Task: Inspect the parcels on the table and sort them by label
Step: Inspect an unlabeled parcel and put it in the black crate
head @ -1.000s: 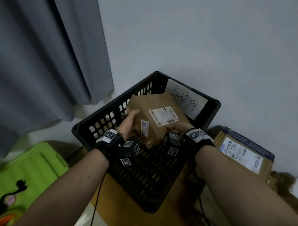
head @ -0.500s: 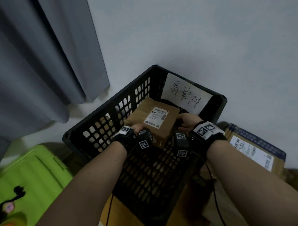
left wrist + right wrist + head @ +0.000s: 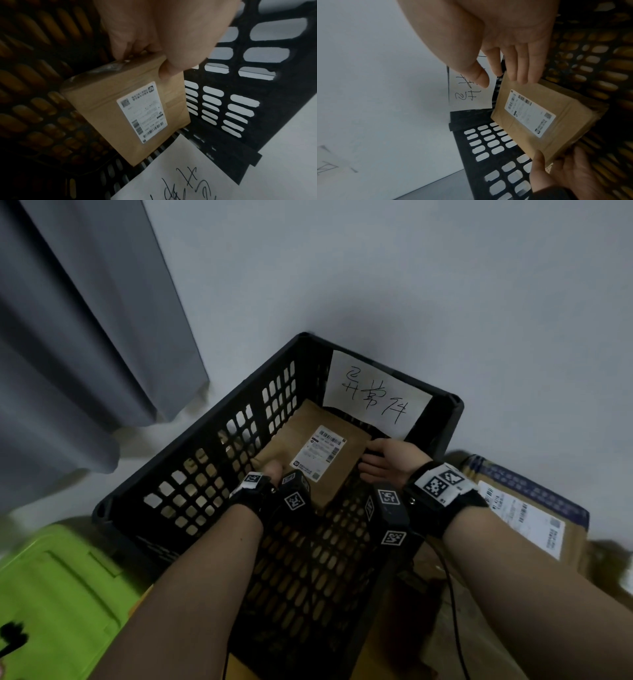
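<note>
A brown cardboard parcel [image 3: 318,453] with a white shipping label lies low inside the black perforated crate [image 3: 219,419], label up, near the far corner. My left hand [image 3: 274,470] grips its near edge. The left wrist view shows the parcel [image 3: 130,108] held by the left hand [image 3: 145,59], thumb on top and fingers beneath. My right hand [image 3: 387,463] is open beside the parcel's right edge. In the right wrist view the straight fingers of the right hand [image 3: 503,73] just reach the edge of the parcel [image 3: 539,119]. A handwritten paper sign [image 3: 373,398] hangs on the crate's far wall.
A second labelled cardboard parcel [image 3: 520,508] lies outside the crate on the right. A green plastic box [image 3: 58,594] sits at the lower left. A grey curtain [image 3: 68,337] hangs at the left, and a pale wall stands behind the crate.
The parcel went from being held tilted above the crate by both hands to lying down inside it. My right hand let go and opened. The left hand still holds it.
</note>
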